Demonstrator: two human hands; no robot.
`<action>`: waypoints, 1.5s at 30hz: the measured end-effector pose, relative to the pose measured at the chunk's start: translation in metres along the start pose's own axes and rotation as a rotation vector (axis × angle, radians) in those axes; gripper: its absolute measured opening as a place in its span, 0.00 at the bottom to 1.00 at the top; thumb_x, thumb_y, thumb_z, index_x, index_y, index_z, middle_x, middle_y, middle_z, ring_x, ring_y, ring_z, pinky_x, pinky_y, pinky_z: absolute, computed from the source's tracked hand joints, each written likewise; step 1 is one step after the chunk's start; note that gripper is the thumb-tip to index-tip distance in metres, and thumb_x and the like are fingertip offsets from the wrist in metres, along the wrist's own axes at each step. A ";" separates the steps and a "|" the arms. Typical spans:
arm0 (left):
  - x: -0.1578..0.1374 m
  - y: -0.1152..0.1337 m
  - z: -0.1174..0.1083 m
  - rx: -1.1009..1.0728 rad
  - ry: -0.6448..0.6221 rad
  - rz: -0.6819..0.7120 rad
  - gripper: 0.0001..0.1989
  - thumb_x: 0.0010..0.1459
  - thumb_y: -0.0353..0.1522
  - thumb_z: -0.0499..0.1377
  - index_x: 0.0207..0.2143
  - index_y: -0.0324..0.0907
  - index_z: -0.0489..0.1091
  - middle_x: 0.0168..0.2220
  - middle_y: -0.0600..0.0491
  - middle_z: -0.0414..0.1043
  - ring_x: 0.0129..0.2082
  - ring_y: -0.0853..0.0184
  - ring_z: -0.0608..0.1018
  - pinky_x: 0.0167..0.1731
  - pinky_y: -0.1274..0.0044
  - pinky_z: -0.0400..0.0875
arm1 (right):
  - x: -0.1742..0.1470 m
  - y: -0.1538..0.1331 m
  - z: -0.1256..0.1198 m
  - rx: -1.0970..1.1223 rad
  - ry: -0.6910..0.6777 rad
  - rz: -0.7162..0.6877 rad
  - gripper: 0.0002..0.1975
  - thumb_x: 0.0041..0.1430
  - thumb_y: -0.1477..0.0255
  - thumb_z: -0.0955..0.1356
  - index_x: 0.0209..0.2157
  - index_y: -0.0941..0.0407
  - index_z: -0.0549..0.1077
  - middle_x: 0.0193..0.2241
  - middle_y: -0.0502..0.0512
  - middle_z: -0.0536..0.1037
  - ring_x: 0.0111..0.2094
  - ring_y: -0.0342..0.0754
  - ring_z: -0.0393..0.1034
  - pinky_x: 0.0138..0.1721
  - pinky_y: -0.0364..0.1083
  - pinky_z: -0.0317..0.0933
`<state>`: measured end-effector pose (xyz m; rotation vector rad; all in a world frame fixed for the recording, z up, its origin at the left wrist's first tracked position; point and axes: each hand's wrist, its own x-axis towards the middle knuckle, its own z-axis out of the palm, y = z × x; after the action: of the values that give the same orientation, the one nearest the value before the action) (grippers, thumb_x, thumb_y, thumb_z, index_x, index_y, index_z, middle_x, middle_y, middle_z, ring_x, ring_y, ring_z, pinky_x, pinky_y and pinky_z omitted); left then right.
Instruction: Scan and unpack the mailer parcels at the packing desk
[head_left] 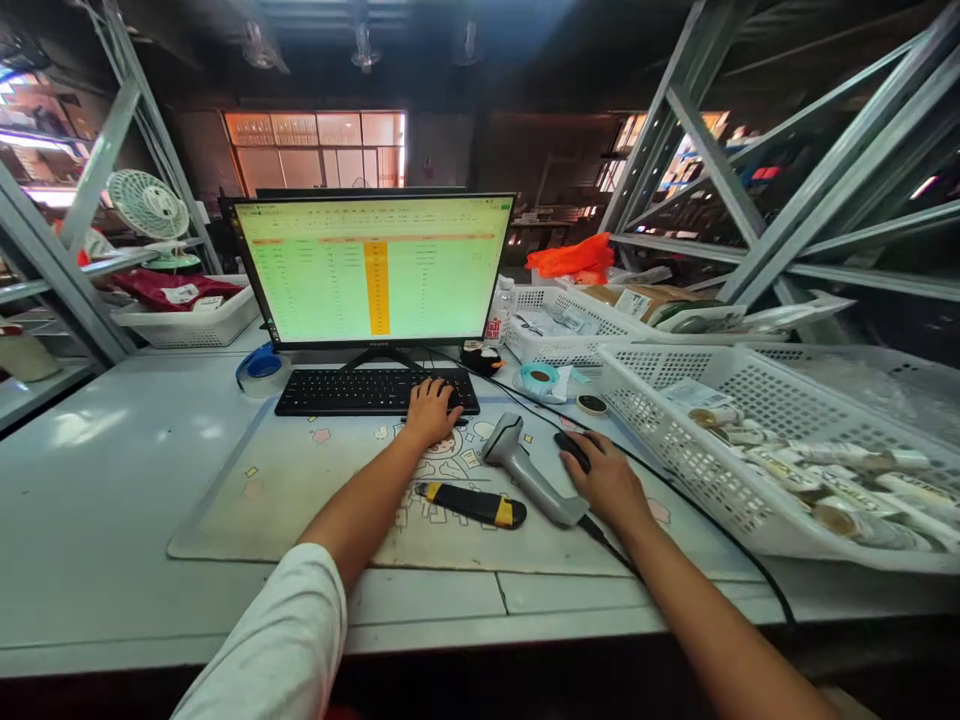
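My left hand (430, 408) rests on the right part of a black keyboard (341, 391), its fingers spread over the keys. A black computer mouse (573, 450) is under my right hand (611, 480), which is wrapped round it on the desk mat (300, 500). Between my forearms lie a grey barcode scanner (529, 470) with a black cable and a black and yellow utility knife (472, 504). Behind the keyboard stands a monitor (322, 290) showing a spreadsheet with one orange column.
At the right, a white perforated basket (675, 480) holds several wrapped rolls. A smaller basket (555, 345), a plastic bottle (501, 312) and a blue-green label roll (540, 376) are behind. Tape rolls (262, 372) lie left of the keyboard. Metal rack posts (45, 260) flank the desk.
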<state>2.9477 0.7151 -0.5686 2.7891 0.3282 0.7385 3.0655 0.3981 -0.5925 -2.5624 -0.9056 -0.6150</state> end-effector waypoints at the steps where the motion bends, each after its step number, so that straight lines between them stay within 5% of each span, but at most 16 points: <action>1: 0.000 -0.001 0.001 0.009 -0.009 -0.013 0.22 0.69 0.42 0.56 0.61 0.42 0.68 0.67 0.43 0.64 0.68 0.47 0.61 0.66 0.56 0.57 | 0.000 -0.001 0.000 0.001 0.001 0.001 0.26 0.69 0.58 0.61 0.59 0.57 0.75 0.58 0.65 0.72 0.55 0.61 0.70 0.58 0.60 0.68; 9: -0.003 0.001 0.002 0.040 -0.024 -0.046 0.26 0.70 0.44 0.53 0.66 0.45 0.63 0.68 0.46 0.63 0.69 0.49 0.60 0.67 0.58 0.56 | 0.000 -0.003 -0.002 -0.011 -0.025 0.020 0.26 0.68 0.58 0.61 0.59 0.57 0.75 0.59 0.64 0.72 0.56 0.62 0.70 0.57 0.60 0.69; 16: -0.003 0.001 0.003 0.047 -0.011 -0.024 0.19 0.71 0.44 0.53 0.56 0.45 0.73 0.67 0.47 0.64 0.68 0.50 0.62 0.66 0.59 0.58 | -0.001 0.000 0.001 -0.030 0.016 -0.004 0.26 0.69 0.57 0.61 0.59 0.55 0.75 0.58 0.63 0.73 0.55 0.60 0.72 0.57 0.58 0.69; 37: -0.003 -0.001 -0.002 0.016 -0.036 -0.048 0.23 0.71 0.45 0.53 0.61 0.46 0.70 0.68 0.48 0.64 0.68 0.52 0.62 0.66 0.58 0.59 | 0.005 0.016 0.010 0.037 0.012 -0.161 0.30 0.66 0.49 0.59 0.57 0.50 0.77 0.56 0.59 0.75 0.50 0.61 0.76 0.49 0.59 0.74; 45: -0.001 -0.012 -0.005 0.058 0.051 -0.282 0.32 0.70 0.52 0.49 0.64 0.40 0.67 0.69 0.40 0.61 0.70 0.46 0.61 0.69 0.54 0.53 | 0.005 0.019 0.016 0.024 0.036 -0.181 0.30 0.66 0.50 0.59 0.56 0.51 0.76 0.55 0.60 0.75 0.50 0.60 0.76 0.49 0.58 0.74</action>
<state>2.9421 0.7275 -0.5680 2.6986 0.7454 0.7413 3.0858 0.3932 -0.6069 -2.4581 -1.1337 -0.6940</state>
